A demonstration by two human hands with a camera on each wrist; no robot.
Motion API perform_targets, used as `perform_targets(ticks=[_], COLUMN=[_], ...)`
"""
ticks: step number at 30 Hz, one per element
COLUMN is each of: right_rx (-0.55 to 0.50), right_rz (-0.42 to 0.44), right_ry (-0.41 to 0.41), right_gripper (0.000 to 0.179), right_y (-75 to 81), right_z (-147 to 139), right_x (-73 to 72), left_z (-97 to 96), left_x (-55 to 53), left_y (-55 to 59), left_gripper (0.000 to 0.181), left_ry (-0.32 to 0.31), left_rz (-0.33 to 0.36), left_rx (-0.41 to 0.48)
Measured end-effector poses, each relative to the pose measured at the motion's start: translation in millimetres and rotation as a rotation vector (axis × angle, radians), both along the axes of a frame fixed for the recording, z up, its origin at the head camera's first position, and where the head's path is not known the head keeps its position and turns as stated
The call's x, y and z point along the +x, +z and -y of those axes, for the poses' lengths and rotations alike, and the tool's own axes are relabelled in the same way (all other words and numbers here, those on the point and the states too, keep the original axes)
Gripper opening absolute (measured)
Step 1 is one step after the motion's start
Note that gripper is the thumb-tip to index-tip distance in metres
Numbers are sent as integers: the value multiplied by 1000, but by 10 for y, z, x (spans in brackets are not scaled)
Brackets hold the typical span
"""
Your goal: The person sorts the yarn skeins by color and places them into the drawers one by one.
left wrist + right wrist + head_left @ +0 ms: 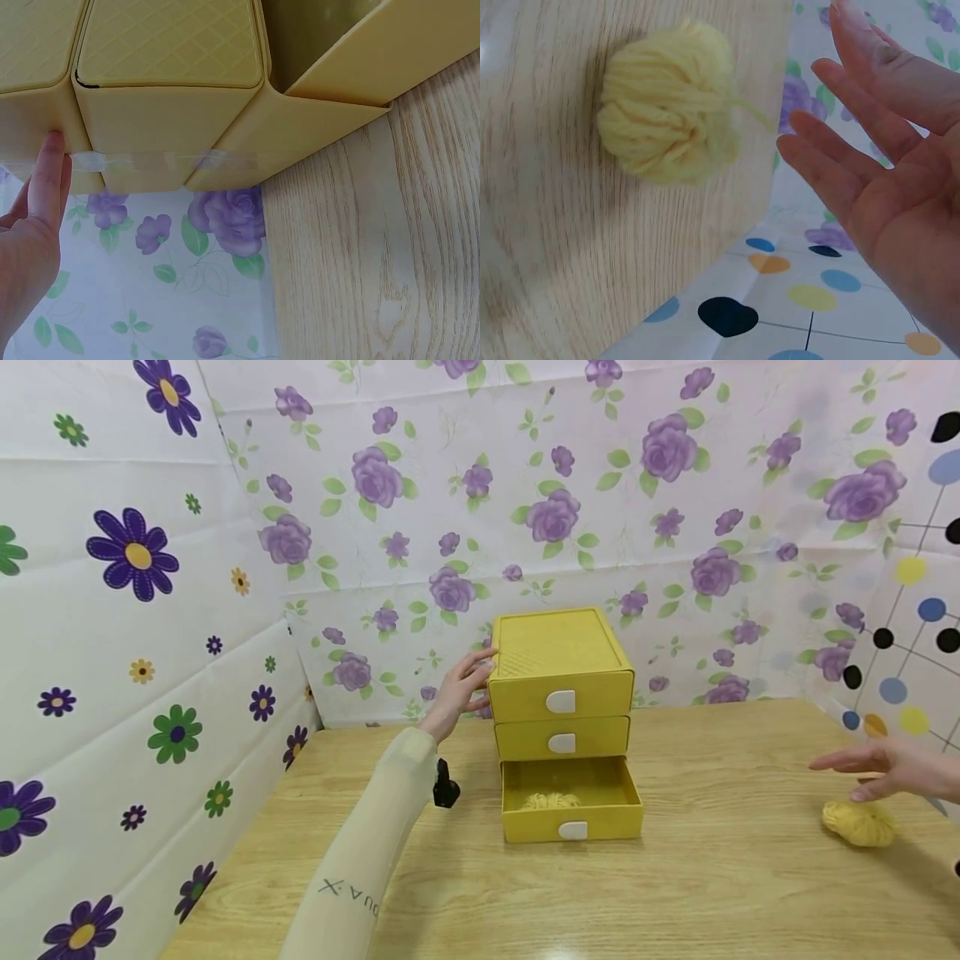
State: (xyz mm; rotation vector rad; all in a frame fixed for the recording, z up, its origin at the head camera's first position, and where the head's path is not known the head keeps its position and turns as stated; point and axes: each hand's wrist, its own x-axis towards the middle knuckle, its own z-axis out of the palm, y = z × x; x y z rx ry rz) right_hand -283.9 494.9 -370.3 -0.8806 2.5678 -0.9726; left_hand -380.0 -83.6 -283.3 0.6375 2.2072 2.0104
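Observation:
A yellow three-drawer box [562,643] stands on the table, its bottom drawer [517,822] pulled out with a ball of yellow yarn [552,800] inside. My left hand [456,693] rests its fingertips on the box's left side near the top; the left wrist view shows a finger touching the yellow side wall [142,127]. Over at the right, my right hand [896,768] hovers just above a second yellow yarn ball [861,824] on the table. In the right wrist view that yarn ball [667,105] has a loose strand, and the hand [900,172] holds nothing, fingers extended.
The wooden table [675,893] meets a rose-patterned cloth [450,527] behind the box. A daisy-patterned cloth [112,635] hangs along the left, a dotted cloth [911,635] along the right. The two upper drawers [517,700] are closed, with white tabs on their fronts.

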Motion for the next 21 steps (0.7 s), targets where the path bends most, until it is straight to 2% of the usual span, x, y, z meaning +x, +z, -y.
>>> perform_targets(ticks=[4,7,11,15,18,21], right_rx=[83,88,59,-12,-94,-122], right_rz=[-49,-34,-12,4,83,96], right_ry=[8,9,9,51,90,105], right_gripper=[45,44,44,46,49,49], right_y=[-40,-97,-168,-229,-279,-328], right_z=[-113,-183,-229,-262,-294,-321], right_x=[-10,9,39,38,31,19], left_z=[-3,-7,-8,-2,1,4], left_x=[6,4,-3,-22,-27,-21], left_y=[12,8,-5,-23,-30,-25], left_gripper=[44,45,45,43,43,43], left_ry=[-2,-6,-13,-4,6,10], left_rz=[-6,-11,-18,-16,-15,-19], left_rx=[-6,-12,-8,9,15,12])
